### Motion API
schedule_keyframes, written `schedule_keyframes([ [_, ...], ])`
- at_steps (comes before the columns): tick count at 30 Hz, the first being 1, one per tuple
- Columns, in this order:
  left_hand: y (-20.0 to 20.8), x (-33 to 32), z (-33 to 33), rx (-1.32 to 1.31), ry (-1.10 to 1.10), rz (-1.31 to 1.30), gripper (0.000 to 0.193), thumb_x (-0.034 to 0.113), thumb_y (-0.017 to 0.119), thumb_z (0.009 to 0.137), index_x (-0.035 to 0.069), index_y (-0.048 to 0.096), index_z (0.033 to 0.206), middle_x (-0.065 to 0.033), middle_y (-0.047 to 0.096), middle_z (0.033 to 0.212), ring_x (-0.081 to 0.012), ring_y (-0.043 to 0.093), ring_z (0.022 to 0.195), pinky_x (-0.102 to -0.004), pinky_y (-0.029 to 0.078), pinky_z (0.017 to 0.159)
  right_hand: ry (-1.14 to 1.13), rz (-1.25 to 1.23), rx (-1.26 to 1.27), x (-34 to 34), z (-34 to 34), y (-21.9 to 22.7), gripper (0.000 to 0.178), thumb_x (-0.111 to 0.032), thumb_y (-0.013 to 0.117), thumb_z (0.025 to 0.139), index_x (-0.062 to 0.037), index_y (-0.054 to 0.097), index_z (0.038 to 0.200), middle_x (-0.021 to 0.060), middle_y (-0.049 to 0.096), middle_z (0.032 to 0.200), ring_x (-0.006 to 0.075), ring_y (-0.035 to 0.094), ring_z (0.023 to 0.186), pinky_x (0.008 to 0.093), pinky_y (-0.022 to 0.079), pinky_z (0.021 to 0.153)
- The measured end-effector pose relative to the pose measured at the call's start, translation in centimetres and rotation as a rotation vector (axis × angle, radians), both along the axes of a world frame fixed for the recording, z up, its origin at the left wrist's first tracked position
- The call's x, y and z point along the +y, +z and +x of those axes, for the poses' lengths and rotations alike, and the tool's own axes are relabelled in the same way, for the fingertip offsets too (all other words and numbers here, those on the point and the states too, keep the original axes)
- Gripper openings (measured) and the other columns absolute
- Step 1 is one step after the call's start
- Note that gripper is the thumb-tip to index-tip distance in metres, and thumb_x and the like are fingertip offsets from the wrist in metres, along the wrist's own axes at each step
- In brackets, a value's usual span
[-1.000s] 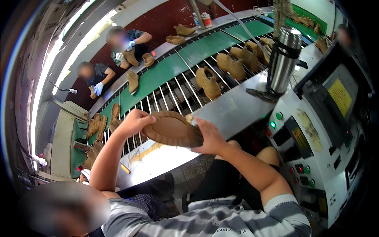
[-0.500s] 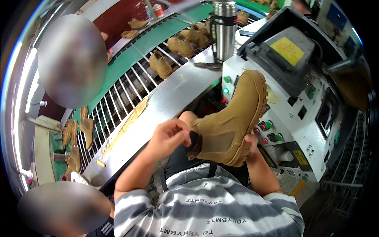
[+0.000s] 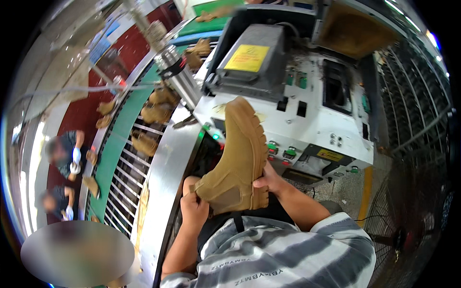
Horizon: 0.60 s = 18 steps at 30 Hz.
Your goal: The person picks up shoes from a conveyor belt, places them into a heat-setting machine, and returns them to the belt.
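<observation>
The left hand [image 3: 195, 205] has its grip clamped on the tan boot [image 3: 231, 161], at its collar [image 3: 200, 191]; the right hand [image 3: 270, 180], also clamped, holds the sole [image 3: 259, 144] near the heel.

Dk-red wall [image 3: 79, 113] L; gray flr [image 3: 345, 198], yellow line [image 3: 366, 191]; strip lt [image 3: 394, 6] top R.

Bright lamps [image 3: 394, 6] burn at upper right and white glare washes the far left; pale reflections sheen my metal bench [image 3: 174, 156]. The boot [image 3: 234, 161] I hold looks clear and well lit, the upper left smears, and straight edges bend toward black corners.
</observation>
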State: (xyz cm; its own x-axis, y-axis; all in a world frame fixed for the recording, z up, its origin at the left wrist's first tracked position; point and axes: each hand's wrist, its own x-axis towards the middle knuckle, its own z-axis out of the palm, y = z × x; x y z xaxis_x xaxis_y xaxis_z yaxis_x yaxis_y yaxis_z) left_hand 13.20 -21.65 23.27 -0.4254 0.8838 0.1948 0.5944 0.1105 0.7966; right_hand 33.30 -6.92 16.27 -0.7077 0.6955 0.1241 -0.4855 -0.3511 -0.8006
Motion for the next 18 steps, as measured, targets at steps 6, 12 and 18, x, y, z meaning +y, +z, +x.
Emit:
schedule_keyframes([
  [6,-1.3,2.0,0.2,-0.443,-0.172,-0.027,0.024,0.002,0.059,0.092,-0.002,0.062,0.116,-0.0105,0.069,0.112,-0.0165,0.066,0.099,-0.0277,0.050,0.083,0.039,0.017,-0.046,0.4,2.8,2.4,0.124,-0.024,0.083,0.067,-0.0060,-0.002,0.156,0.0103,0.025,0.155,0.0219,0.021,0.144,0.0373,0.018,0.117],
  [12,3.0,6.0,2.7,-0.223,-0.608,-0.152,0.036,-0.005,0.055,0.089,-0.005,0.055,0.125,-0.0112,0.064,0.122,-0.0185,0.060,0.113,-0.0306,0.046,0.096,-0.129,0.406,-0.259,1.4,6.4,4.9,0.138,-0.034,0.084,0.069,-0.0045,-0.024,0.150,0.0214,0.018,0.158,0.0283,0.020,0.146,0.0382,0.018,0.117],
  [18,-1.8,8.5,4.3,-0.565,-0.766,-0.023,0.048,-0.010,0.044,0.085,-0.005,0.046,0.133,-0.0148,0.056,0.131,-0.0254,0.053,0.123,-0.0346,0.039,0.105,-0.099,0.701,-0.685,3.2,8.7,8.1,0.140,-0.041,0.085,0.066,-0.0027,-0.019,0.151,0.0320,0.035,0.147,0.0416,0.043,0.133,0.0364,0.034,0.109],
])
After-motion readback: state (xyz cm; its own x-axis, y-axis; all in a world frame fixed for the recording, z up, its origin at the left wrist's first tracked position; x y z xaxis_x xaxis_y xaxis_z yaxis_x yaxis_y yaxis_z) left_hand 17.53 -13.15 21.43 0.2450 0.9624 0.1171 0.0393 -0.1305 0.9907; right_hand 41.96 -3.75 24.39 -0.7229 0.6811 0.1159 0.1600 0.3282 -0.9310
